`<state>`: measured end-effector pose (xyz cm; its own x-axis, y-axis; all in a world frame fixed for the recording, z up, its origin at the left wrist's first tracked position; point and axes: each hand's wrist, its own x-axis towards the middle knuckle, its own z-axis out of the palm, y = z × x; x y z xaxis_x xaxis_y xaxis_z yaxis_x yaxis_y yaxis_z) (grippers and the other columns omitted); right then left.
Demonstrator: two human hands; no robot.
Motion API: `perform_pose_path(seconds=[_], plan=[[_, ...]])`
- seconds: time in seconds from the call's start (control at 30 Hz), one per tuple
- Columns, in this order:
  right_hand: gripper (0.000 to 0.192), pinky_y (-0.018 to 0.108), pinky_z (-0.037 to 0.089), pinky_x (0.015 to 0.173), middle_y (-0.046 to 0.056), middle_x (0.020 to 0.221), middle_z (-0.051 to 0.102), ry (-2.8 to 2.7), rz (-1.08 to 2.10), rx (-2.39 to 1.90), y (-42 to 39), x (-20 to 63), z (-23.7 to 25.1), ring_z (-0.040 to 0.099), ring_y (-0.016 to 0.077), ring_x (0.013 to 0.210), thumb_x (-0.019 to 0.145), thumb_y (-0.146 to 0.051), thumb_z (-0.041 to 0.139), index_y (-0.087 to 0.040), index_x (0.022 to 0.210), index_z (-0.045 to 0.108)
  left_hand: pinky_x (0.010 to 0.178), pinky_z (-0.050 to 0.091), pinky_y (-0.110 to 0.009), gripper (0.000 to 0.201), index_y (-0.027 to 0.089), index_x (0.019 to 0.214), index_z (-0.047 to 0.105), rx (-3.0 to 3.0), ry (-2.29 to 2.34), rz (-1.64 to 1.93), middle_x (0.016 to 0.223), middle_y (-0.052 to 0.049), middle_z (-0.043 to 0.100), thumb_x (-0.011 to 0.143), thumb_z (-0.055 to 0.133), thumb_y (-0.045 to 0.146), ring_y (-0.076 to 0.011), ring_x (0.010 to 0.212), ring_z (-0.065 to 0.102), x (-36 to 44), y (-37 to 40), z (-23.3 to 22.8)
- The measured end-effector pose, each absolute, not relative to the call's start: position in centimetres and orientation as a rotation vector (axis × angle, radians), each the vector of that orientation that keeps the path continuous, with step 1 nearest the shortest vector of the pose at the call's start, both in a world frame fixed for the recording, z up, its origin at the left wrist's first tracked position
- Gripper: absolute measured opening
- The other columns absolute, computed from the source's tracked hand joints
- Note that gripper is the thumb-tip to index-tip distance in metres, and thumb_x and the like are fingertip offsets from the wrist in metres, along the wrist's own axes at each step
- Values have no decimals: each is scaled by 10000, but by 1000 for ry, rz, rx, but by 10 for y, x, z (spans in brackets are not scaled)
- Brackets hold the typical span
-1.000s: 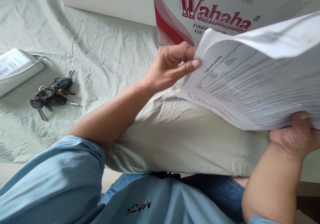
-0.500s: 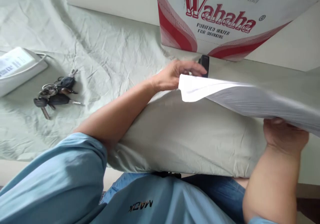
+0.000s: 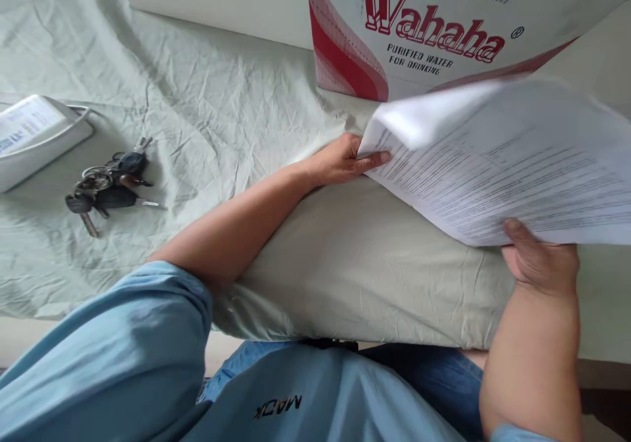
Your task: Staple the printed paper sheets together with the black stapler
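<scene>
Printed paper sheets, covered in lines of small text, are held up at the right, tilted and curling along the upper left edge, which is blurred. My left hand pinches their left corner, its thumb on the printed face and the fingers tucked behind. At the lower edge, my right hand grips the sheets, thumb on top and the other fingers underneath. How many sheets there are, I cannot tell. The small black object seen earlier near my left hand is hidden behind the paper.
Behind the paper stands a white and red Wahaha water carton. A bunch of keys lies at the left on the wrinkled pale green cloth. Farther left is a white device with a label and a cable.
The sheets have tipped up from nearly edge-on, so their printed face shows. My left hand has gone from the black object to the paper's corner. My right hand has shifted slightly left.
</scene>
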<state>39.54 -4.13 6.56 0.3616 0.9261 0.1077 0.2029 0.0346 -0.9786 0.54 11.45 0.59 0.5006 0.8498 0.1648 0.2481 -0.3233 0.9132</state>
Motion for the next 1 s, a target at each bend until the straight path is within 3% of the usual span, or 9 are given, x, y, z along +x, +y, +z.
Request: perform_pose_path(seconds=[0.17, 0.23, 0.37, 0.47, 0.6, 0.7, 0.77, 0.83, 1.0], plan=[[820, 645, 293, 1668, 83, 1733, 866, -1123, 1035, -1684, -61, 401, 68, 646, 387, 1852, 691, -679, 1210, -374, 1398, 928, 964, 821, -501, 601, 215, 1098, 797, 1618, 995, 815, 955, -64, 798, 1208, 774, 806, -342, 1132, 929, -2, 110, 17], [755, 644, 366, 1642, 109, 1660, 904, -1127, 1102, -1726, -62, 410, 70, 706, 395, 1795, 749, -747, 1175, -353, 1348, 939, 899, 817, -508, 639, 212, 1053, 782, 1615, 1014, 750, 875, -64, 730, 1199, 782, 834, -328, 1031, 921, -6, 109, 22], [741, 698, 698, 1338, 176, 1354, 975, -979, 921, -1620, -56, 431, 80, 885, 468, 1502, 710, -841, 1165, -309, 1189, 974, 721, 747, -415, 789, 216, 912, 721, 1627, 908, 467, 733, -52, 661, 1130, 768, 972, -224, 740, 768, -8, 107, 39], [753, 559, 787, 1072, 139, 1182, 983, -957, 869, -1582, -56, 434, 90, 951, 381, 1165, 676, -851, 1183, -332, 1192, 1010, 566, 603, -364, 795, 227, 790, 672, 1618, 809, 222, 706, -66, 680, 1074, 853, 947, -197, 626, 668, -1, 102, 59], [768, 429, 763, 850, 90, 1170, 1003, -1078, 1142, -1564, -60, 414, 89, 942, 306, 972, 690, -846, 1184, -377, 1278, 1025, 524, 547, -335, 576, 234, 759, 723, 1589, 737, 0, 699, -42, 723, 1071, 937, 669, -188, 565, 667, 9, 94, 81], [589, 403, 746, 799, 18, 961, 962, -1169, 1184, -1573, -57, 394, 76, 897, 269, 854, 722, -796, 1192, -369, 1090, 1019, 530, 562, -305, 358, 237, 830, 808, 1607, 730, -10, 755, -24, 786, 1009, 948, 513, -186, 593, 711, 12, 91, 80], [505, 365, 694, 713, -13, 830, 896, -1162, 1126, -1627, -51, 386, 67, 814, 221, 747, 788, -795, 1162, -346, 909, 967, 532, 552, -292, 216, 246, 934, 887, 1612, 757, 92, 796, -14, 824, 955, 955, 450, -184, 621, 727, 11, 93, 71], [561, 345, 609, 590, -28, 745, 829, -1107, 1087, -1691, -46, 383, 59, 708, 191, 644, 770, -825, 1160, -330, 791, 898, 529, 511, -285, 142, 261, 993, 927, 1618, 811, 264, 785, -2, 818, 916, 957, 377, -164, 608, 688, 9, 98, 58], [626, 356, 520, 459, -53, 627, 693, -970, 1053, -1780, -39, 392, 49, 588, 180, 530, 656, -803, 1204, -328, 720, 801, 557, 492, -314, 145, 257, 1011, 903, 1547, 1004, 623, 789, -16, 815, 888, 979, 246, -134, 579, 604, 7, 109, 31]])
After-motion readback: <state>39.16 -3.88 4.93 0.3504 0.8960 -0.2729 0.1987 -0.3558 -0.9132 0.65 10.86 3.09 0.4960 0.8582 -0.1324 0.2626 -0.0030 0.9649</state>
